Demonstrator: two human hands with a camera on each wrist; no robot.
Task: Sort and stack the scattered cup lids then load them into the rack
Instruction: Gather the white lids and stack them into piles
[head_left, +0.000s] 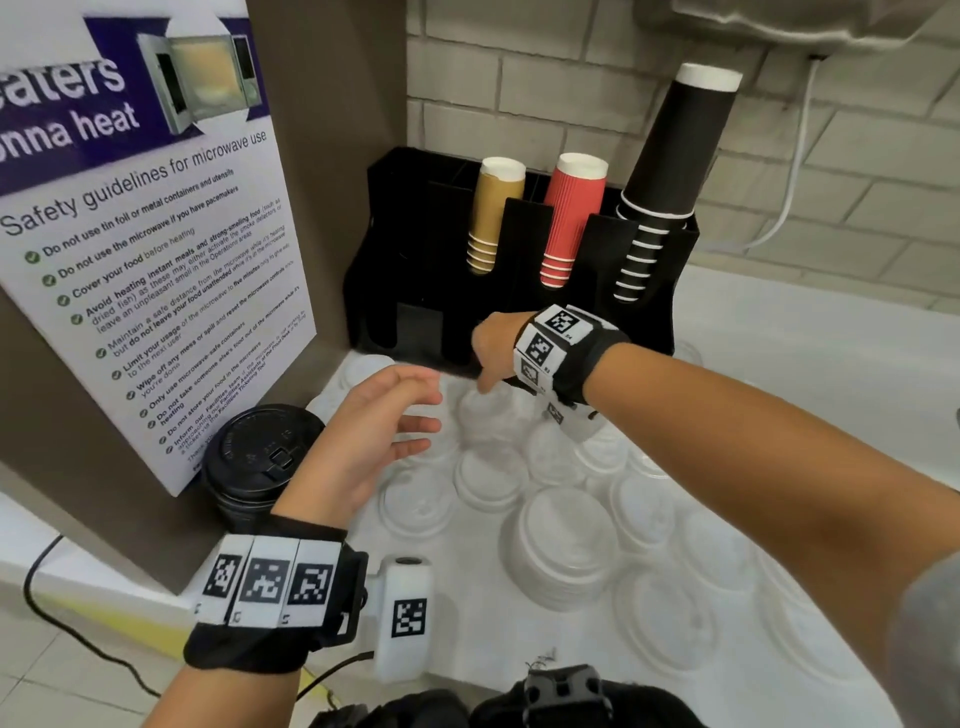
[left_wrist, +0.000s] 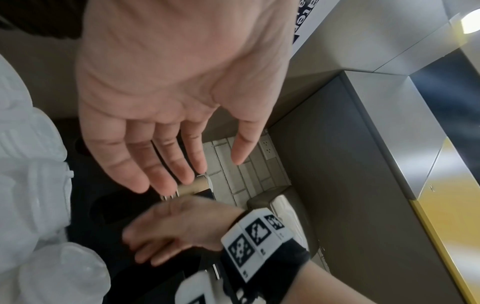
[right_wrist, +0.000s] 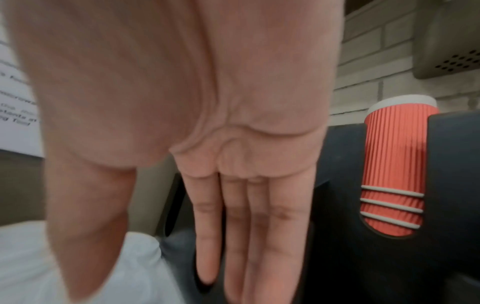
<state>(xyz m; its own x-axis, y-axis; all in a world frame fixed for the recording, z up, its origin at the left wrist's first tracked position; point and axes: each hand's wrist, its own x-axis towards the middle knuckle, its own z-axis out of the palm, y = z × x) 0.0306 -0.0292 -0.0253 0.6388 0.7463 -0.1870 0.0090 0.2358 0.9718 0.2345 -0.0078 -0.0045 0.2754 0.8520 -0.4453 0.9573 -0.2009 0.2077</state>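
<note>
On the white counter (head_left: 779, 364), in front of the black rack (head_left: 415, 270), many white and clear cup lids (head_left: 566, 540) lie scattered, some singly and some in short stacks; none is seen in the rack's lower front slots. The rack stands against the brick wall (head_left: 519, 93) and holds three stacks of upturned paper cups: tan cups (head_left: 493, 208) at the left, red ribbed cups (head_left: 571, 213) in the middle and black cups (head_left: 670, 156) at the right. A stack of black lids (head_left: 260, 457) stands apart at the counter's left edge, just beside a microwave safety poster (head_left: 145, 249). The left hand (head_left: 374, 436) hovers above the lids near the left side of the pile, palm turned inward, fingers straight and slightly spread, holding nothing; the left wrist view confirms a released palm (left_wrist: 168, 92). The right hand (head_left: 493, 348) reaches across to the front of the rack, fingers pointing down toward a small stack of clear lids (head_left: 488, 415); the right wrist view shows its fingers (right_wrist: 259, 236) straight and together, grasping nothing. Whether the fingertips touch the lids beneath cannot be told, as the hand is blurred. Both wrists carry black bands with printed square markers (head_left: 270, 582).
</note>
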